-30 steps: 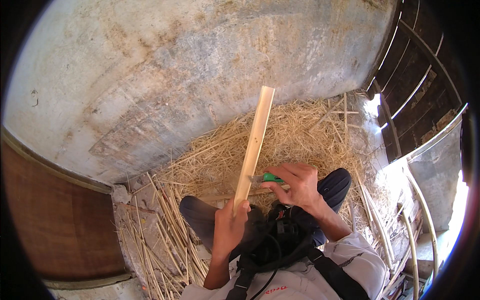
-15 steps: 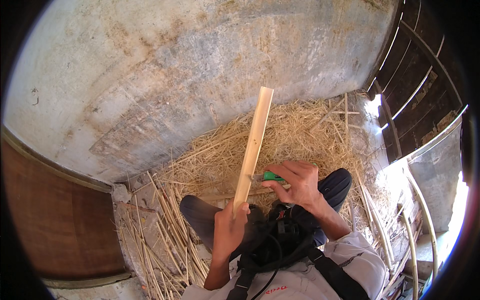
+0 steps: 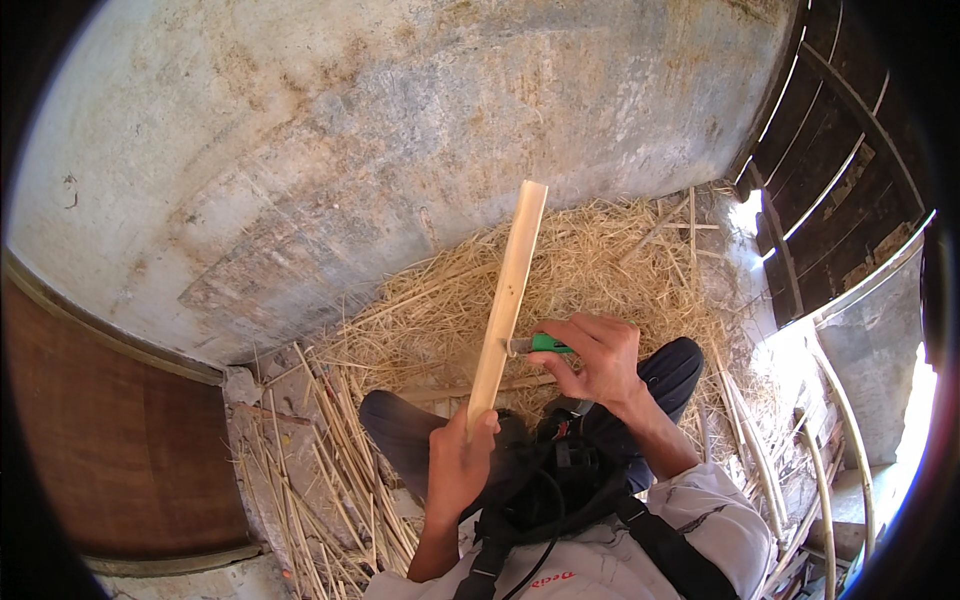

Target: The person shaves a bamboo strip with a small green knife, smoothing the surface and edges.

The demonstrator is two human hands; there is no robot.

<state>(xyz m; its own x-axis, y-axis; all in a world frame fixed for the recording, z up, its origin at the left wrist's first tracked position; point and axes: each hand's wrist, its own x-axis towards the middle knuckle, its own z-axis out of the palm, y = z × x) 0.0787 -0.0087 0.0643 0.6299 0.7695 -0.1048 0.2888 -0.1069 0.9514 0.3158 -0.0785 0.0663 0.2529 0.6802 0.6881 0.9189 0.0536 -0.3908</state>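
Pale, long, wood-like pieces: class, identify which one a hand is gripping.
The broad, straight, pale-yellow wood-like strip, held near its lower end by the left hand; the slender tan sticks at lower left are untouched.

The knife (image 3: 552, 344) is sitting right of the bamboo slat (image 3: 507, 305); shavings (image 3: 600, 245) are lying behind, thin sticks (image 3: 338, 440) leftward.

Rough work shed, hand woodworking. Tells: big loose heap of straw-coloured shavings (image 3: 600, 260); stained bare wall (image 3: 450, 110) just beyond the heap; thin split sticks (image 3: 350, 470) strewn to its left; dark plank screen (image 3: 830, 170) to its right, daylight through the gaps; long poles (image 3: 857, 420) also right. Glare washes out that side; possibly open there.
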